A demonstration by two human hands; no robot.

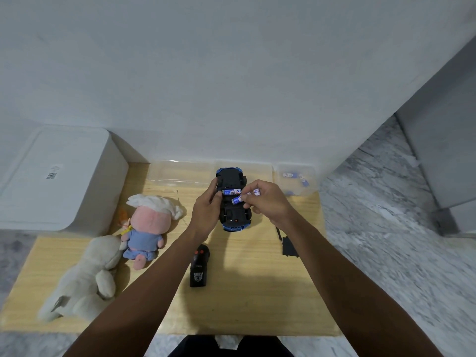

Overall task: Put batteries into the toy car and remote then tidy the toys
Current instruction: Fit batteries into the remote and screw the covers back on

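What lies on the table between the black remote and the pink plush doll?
Nothing: in the head view only bare wooden table lies between the remote and the pink plush doll.

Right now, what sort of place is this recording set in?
Probably a home, on the floor: a low wooden board lies on marble-patterned flooring by a white wall, with plush toys and a white storage box.

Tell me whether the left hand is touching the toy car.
Touching. The head view shows the left hand gripping the upturned toy car by its side, fingers curled onto the black underside.
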